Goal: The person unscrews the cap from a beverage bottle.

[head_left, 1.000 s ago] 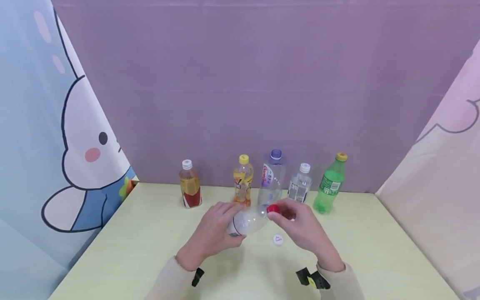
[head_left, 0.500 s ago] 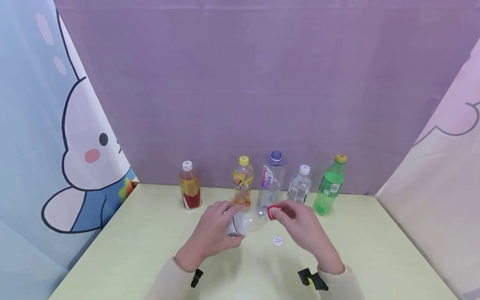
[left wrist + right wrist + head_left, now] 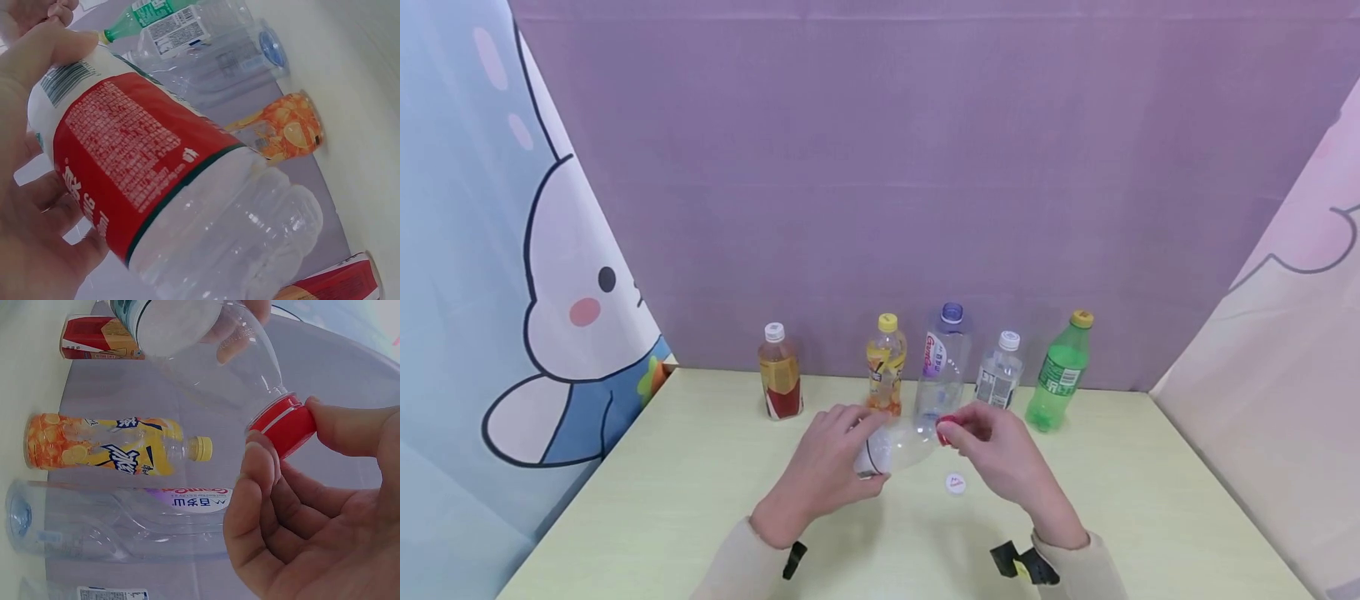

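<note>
A clear plastic bottle (image 3: pixel 910 446) with a red, white and green label (image 3: pixel 119 137) lies tilted in the air, its neck to the right. My left hand (image 3: pixel 822 462) grips it round the label, thumb on one side and fingers on the other. At the neck, the thumb and fingers of my right hand (image 3: pixel 1003 457) pinch a red cap (image 3: pixel 290 428), which sits over the bottle's mouth. Below the hands, on the table, lies a small white printed disc (image 3: pixel 955 483), perhaps a bottle cap.
Along the back of the table (image 3: pixel 700 492) stand an amber-and-red bottle (image 3: pixel 781 379), a yellow-capped bottle (image 3: pixel 886 367), a tall clear bottle (image 3: pixel 943 358) with a blue-tinted neck, a white-capped bottle (image 3: pixel 1000 371) and a green bottle (image 3: pixel 1060 375). A purple cloth (image 3: pixel 880 183) hangs behind.
My right thumb and fingers have shifted round the red cap, which shows at a different angle. The left hand and the bottle have stayed almost in place.
</note>
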